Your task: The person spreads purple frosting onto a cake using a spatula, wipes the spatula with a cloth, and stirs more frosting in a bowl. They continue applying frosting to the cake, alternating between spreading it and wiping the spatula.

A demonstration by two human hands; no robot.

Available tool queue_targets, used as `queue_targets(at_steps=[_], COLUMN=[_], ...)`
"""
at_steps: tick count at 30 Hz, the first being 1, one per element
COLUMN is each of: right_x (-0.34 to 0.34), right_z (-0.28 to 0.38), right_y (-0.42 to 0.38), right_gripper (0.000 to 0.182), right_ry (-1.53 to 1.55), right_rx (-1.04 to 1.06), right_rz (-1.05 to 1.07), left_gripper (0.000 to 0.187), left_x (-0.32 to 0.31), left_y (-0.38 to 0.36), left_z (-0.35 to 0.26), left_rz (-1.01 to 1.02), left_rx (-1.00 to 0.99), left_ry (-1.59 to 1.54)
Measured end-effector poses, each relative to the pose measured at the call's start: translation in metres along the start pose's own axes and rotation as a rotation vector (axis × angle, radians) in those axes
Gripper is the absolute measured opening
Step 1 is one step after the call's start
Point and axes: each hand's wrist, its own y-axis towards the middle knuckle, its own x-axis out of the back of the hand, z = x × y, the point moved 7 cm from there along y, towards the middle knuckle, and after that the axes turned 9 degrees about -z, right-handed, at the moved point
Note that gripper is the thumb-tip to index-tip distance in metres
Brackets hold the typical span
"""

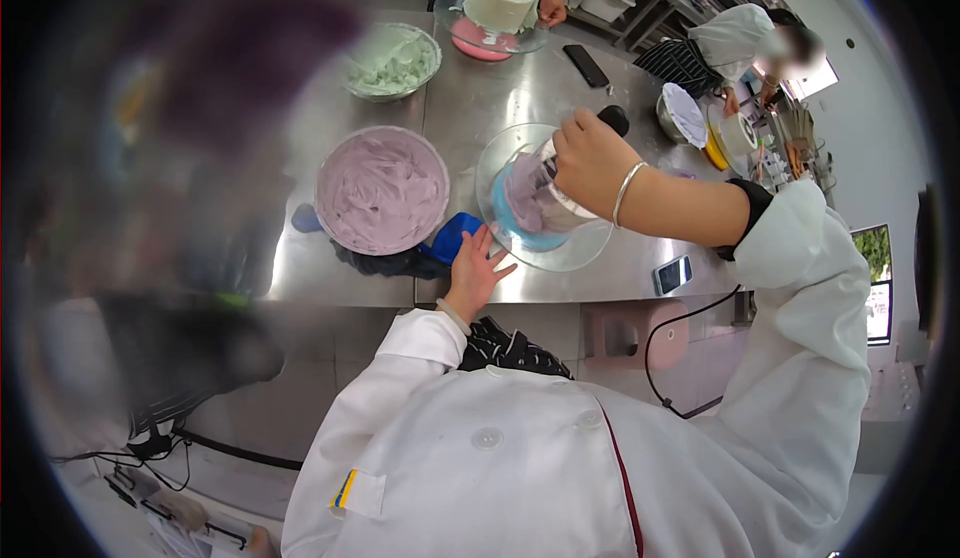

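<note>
Nearest, white chef's jacket (560,458) filling the lower frame. Just beyond, left hand (474,272) resting flat at the near edge of the steel table (480,98), fingers spread, fingertips touching the rim of the clear turntable (580,248). Beside that hand, a blue scraper (450,238) lying on the table, close to a large bowl of lilac cream (382,190).

On the turntable, a small cake (527,198) coated in lilac cream, standing on a blue board. Above the cake, right hand (590,158), bracelet at the wrist, fingers curled tight around a black-handled spatula (610,118), blade pressed against the cake's side. Near the right forearm, a phone (672,274) lying at the table's edge.

Farther off, a second bowl of pale green cream (393,61) and another dark phone (586,66) flat on the steel. At the far end, a white cake (498,1) on a pink-based stand, another person's hand (551,8) touching its side. To the far right, another person in white (735,38) bent over a separate bench. Left part of the view blurred, contents impossible to tell.
</note>
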Motion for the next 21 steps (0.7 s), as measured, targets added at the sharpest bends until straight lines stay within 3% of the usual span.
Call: queue_targets(at_steps=[4, 7, 10, 12, 14, 15, 17, 19, 21], right_x=[-0.015, -0.006, 0.017, 0.026, 0.026, 0.018, -0.006, -0.031, -0.028], right_z=[-0.011, -0.009, -0.015, -0.011, -0.009, 0.003, 0.035, 0.063, 0.069], right_y=[0.004, -0.007, -0.015, -0.006, 0.013, 0.032, 0.055, 0.075, 0.073], right_gripper=[0.009, 0.009, 0.015, 0.019, 0.023, 0.020, 0.017, 0.017, 0.019], right_ry=[0.023, 0.222, 0.255, 0.341, 0.428, 0.497, 0.552, 0.660, 0.774], right_rx=[-0.033, -0.015, -0.131, -0.233, -0.343, -0.337, -0.339, -0.195, -0.254], right_rz=[0.014, 0.251, 0.019, -0.081, -0.176, -0.125, -0.095, 0.107, 0.153], left_gripper=[0.069, 0.072, 0.061, 0.041, 0.022, 0.015, 0.015, 0.011, 0.011], left_x=[0.002, 0.009, 0.031, 0.065, 0.111, 0.113, 0.115, 0.113, 0.116], left_y=[0.004, 0.004, 0.001, -0.016, -0.037, -0.055, -0.062, -0.059, -0.058], left_z=[0.000, -0.001, -0.014, -0.035, -0.075, -0.098, -0.124, -0.140, -0.143], left_rz=[0.073, 0.055, 0.010, -0.286, -0.660, -0.731, -0.650, -0.543, -0.550], left_rx=[-0.034, -0.087, -0.088, -0.205, -0.536, -0.678, -0.730, -0.711, -0.696], left_ry=[-0.064, -0.075, -0.194, 0.126, 0.145, 0.125, 0.084, 0.109, 0.134])
